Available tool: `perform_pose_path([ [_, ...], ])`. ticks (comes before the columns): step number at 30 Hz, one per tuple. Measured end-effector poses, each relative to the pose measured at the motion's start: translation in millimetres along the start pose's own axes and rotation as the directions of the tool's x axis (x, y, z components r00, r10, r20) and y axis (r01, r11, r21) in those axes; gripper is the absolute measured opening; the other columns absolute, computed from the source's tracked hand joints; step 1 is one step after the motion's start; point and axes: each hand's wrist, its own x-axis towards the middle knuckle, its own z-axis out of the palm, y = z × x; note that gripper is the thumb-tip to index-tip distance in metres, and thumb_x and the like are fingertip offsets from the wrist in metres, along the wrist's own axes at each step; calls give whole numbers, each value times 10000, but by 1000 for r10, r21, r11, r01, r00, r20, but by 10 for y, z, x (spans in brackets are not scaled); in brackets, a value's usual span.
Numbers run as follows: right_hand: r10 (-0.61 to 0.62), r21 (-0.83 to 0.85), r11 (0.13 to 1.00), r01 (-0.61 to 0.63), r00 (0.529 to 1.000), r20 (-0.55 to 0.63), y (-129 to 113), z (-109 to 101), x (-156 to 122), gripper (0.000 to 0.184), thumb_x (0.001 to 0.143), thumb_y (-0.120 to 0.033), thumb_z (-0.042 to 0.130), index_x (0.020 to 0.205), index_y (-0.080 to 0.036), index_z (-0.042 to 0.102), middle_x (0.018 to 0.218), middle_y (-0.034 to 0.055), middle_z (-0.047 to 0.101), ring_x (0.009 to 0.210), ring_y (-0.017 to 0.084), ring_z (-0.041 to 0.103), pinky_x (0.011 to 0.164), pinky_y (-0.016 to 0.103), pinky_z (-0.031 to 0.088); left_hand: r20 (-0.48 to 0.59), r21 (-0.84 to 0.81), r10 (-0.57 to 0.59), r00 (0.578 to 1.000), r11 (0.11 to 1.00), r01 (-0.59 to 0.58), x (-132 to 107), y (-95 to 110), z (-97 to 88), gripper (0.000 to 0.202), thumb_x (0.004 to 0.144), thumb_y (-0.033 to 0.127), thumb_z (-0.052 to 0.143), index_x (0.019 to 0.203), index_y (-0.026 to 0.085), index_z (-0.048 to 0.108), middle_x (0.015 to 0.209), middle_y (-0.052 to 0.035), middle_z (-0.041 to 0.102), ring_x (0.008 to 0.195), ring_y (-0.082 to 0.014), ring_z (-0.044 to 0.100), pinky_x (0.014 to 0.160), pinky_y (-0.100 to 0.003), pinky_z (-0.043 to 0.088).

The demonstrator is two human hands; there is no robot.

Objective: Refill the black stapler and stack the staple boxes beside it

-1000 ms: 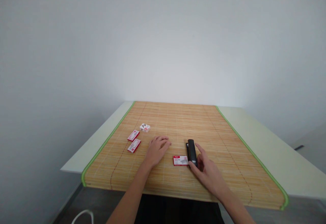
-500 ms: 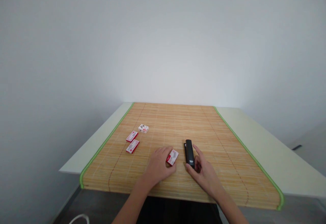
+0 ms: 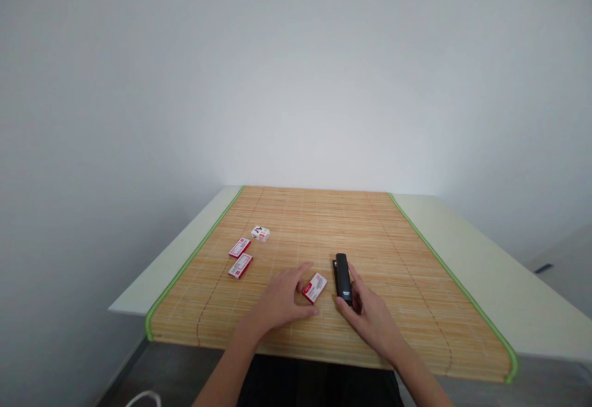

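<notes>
Right hand [image 3: 370,319]: grip closed round the near end of the black stapler [image 3: 343,276], which lies flat on the bamboo mat [image 3: 324,222].
Left hand [image 3: 280,301]: thumb and forefinger bracket the red staple box [image 3: 315,287]; we can't tell if it's pinched or only touched.
Change: a second ago that box lay square beside the stapler with the left hand farther out; now it sits skewed at the left fingertips.
Farther left: near spare box [image 3: 241,266], far spare box [image 3: 239,247], white box [image 3: 260,233], all untouched.
Surface [image 3: 457,240]: pale, under the mat.

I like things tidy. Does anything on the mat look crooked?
Only the red box by the left hand sits askew, apparently tipped up; the two red boxes farther left lie flat. Nothing looks spilled or broken.
</notes>
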Motion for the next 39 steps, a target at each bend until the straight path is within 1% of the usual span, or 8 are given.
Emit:
perform_pose_path([
  [3, -7, -14, 1000, 7, 1000, 16, 7, -6, 4, 807, 950, -444, 545, 1632, -250, 158, 777, -10, 616, 680, 219, 606, 635, 334, 449, 36, 19, 39, 999, 999, -39, 21, 23, 15, 770, 665, 518, 858, 1368, 340, 598, 1205, -41, 675, 1077, -290, 611, 940, -378, 435],
  [6, -10, -8, 1000, 10, 1000, 28, 6, -13, 9, 793, 952, -458, 545, 1627, -248, 185, 777, -5, 619, 683, 221, 609, 631, 332, 449, 23, 24, -25, 999, 999, 25, 14, 35, 24, 654, 646, 562, 858, 1218, 301, 679, 1066, -38, 695, 980, -278, 624, 846, -355, 447],
  [11, -14, 1, 1000, 14, 1000, 28, 27, -4, 12, 782, 951, -452, 550, 1622, -258, 198, 775, -9, 617, 676, 217, 606, 624, 327, 443, 94, -70, -50, 994, 996, 56, -70, 69, 16, 993, 682, 547, 834, 1546, 318, 402, 963, -8, 710, 878, -249, 640, 809, -348, 456],
  [18, -19, -8, 1000, 19, 999, 32, 59, 12, 10, 815, 950, -460, 572, 1627, -268, 163, 764, -20, 615, 670, 220, 605, 623, 328, 438, 265, -293, 43, 963, 955, 38, -125, 117, 20, 977, 792, 444, 749, 1616, 289, 247, 847, 18, 724, 754, -203, 659, 700, -303, 466],
  [21, -23, -4, 1000, 23, 999, 33, 56, 8, 10, 807, 950, -453, 571, 1626, -269, 172, 771, -15, 623, 675, 222, 609, 628, 332, 441, 243, -206, 42, 969, 978, 9, -67, 186, 28, 908, 759, 434, 762, 1565, 293, 370, 771, 33, 690, 685, -197, 640, 645, -291, 443],
  [26, -10, 6, 1000, 10, 999, 30, 59, 3, 11, 811, 943, -446, 573, 1627, -275, 174, 766, -16, 626, 677, 224, 616, 626, 333, 448, 148, -6, 39, 988, 999, -39, 43, 218, 14, 557, 746, 474, 763, 1266, 312, 647, 737, 43, 644, 672, -193, 605, 644, -297, 400],
  [31, -9, 10, 1000, 9, 999, 35, 36, -17, 17, 784, 946, -452, 570, 1621, -277, 211, 786, -10, 636, 689, 223, 618, 640, 333, 457, -69, 108, -54, 996, 992, 61, 71, 20, -11, 657, 679, 602, 820, 1226, 281, 647, 904, -11, 680, 847, -250, 620, 825, -353, 403],
  [39, -30, -39, 999, 32, 998, 55, -6, -13, 42, 777, 959, -454, 563, 1623, -265, 205, 787, 2, 646, 708, 237, 615, 657, 343, 449, -58, 102, 13, 998, 995, -7, 115, 63, 97, 699, 631, 606, 876, 1219, 300, 655, 980, -15, 672, 941, -258, 601, 842, -351, 353],
])
